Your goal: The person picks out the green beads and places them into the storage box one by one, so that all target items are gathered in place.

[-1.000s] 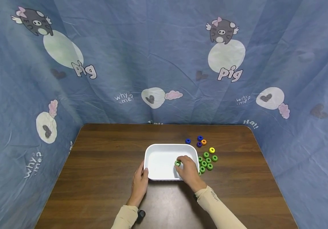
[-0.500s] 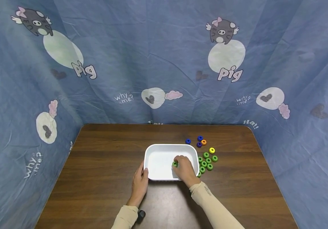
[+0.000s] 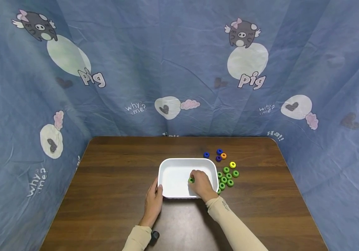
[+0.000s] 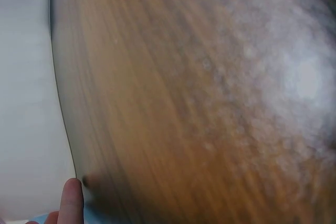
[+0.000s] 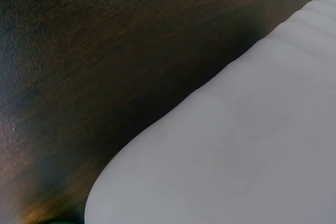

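A white rectangular tray (image 3: 174, 174) stands on the wooden table. My left hand (image 3: 153, 204) holds the tray at its near left corner, thumb at the front and fingers along the left side; in the left wrist view a fingertip (image 4: 72, 198) meets the edge. Inside the tray, my right hand (image 3: 200, 184) pinches a green ring (image 3: 191, 180) between thumb and fingers, low over the tray's floor. The hand partly covers the ring, so I cannot tell whether it touches the floor. The right wrist view shows only the tray's outer wall (image 5: 236, 145) and table.
Several green rings (image 3: 228, 176) lie just right of the tray, some against its wall. Behind them are a yellow ring (image 3: 232, 165), an orange ring (image 3: 223, 156), a purple ring (image 3: 218, 158) and two blue rings (image 3: 206, 154). A blue printed curtain (image 3: 179, 69) surrounds the table (image 3: 113, 174).
My right hand has moved slightly left and lower into the tray with the green ring. The left hand keeps its place on the tray.
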Tool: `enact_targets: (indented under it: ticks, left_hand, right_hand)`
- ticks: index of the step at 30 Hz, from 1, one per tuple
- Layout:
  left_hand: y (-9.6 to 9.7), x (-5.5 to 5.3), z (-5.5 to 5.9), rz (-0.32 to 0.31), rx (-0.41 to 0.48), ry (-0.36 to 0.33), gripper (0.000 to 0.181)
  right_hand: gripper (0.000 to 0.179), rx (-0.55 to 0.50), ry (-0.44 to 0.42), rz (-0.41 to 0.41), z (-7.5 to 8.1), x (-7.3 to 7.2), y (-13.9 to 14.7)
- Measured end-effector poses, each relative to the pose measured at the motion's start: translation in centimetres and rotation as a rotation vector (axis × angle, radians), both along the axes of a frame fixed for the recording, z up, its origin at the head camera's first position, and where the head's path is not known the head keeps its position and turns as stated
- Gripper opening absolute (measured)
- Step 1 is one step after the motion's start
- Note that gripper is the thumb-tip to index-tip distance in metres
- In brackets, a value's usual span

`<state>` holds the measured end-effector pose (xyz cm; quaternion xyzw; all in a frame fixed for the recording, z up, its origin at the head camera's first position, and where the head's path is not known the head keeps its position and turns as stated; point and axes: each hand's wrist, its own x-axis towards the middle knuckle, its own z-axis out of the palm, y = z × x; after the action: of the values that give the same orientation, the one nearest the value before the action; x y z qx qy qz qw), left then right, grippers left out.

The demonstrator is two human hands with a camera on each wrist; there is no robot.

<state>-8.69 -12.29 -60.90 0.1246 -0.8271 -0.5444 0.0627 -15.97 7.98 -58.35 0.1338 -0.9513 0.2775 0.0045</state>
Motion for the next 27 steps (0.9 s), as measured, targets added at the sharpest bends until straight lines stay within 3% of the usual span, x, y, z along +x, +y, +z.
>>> enact_targets:
  ticks: [14, 27]
  left_hand:
    - [0.07, 0.03, -0.01, -0.005, -0.005, -0.009, 0.048]
    - [0.17, 0.1, -0.15, 0.002, -0.012, -0.004, 0.048]
  right_hand:
    - [0.018, 0.002, -0.043, -0.02, 0.18, -0.1, -0.02]
    - [0.02, -0.001, -0.032, -0.017, 0.02, -0.16, 0.04]
